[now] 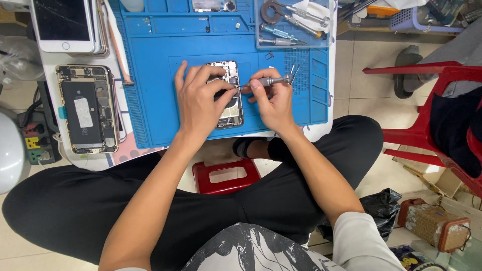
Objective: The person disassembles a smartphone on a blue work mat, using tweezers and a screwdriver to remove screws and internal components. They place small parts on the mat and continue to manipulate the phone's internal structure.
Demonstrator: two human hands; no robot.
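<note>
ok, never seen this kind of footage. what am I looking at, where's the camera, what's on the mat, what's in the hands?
There is no machine here: a person works with two bare hands. The single picture comes from a camera worn on the person's head, looking down past crossed legs at a low table.

On the table lies a blue work mat. In its middle is an opened phone with its inner parts showing. The left hand rests on it and holds it down. The right hand grips a small metal screwdriver, its tip pointed at the phone.

Left of the mat lies a second opened phone, and above that a white phone, screen up. A clear tray of tools sits at the mat's top right. A red plastic chair stands to the right.
</note>
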